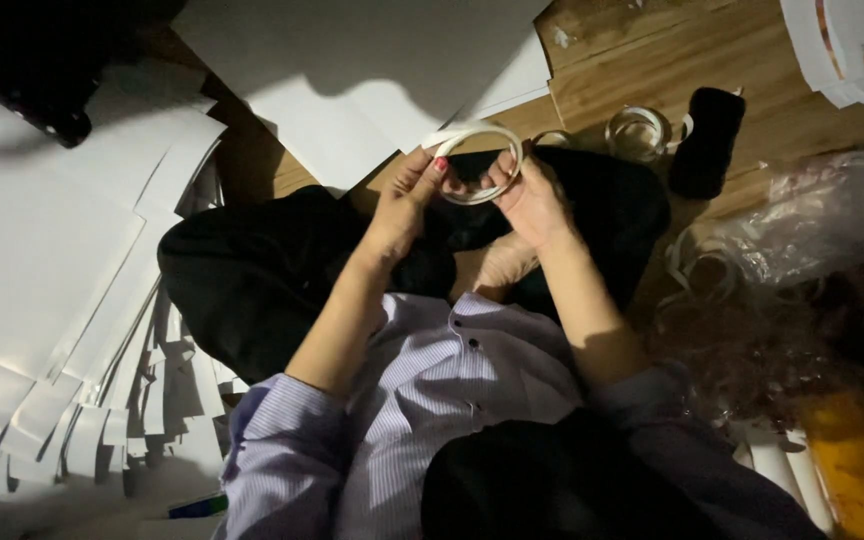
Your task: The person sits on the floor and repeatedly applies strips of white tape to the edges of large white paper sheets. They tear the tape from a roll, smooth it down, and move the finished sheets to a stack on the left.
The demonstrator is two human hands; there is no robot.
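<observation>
Tape roll (482, 165) held between both hands
Left hand (407, 195) and right hand (532, 200) are closed on opposite rim sides, above the lap

Wooden floor (652, 70) — I sit on it cross-legged. Taking the black pouch (707, 140) as my landmark: a clear tape roll (638, 130) lies just left of it; white paper sheets (352, 70) spread far to its left; more printed sheets (847, 45) lie above and right of it; crumpled clear plastic bag (822, 215) — just below and right; an orange bottle (857, 465) lies well below.
</observation>
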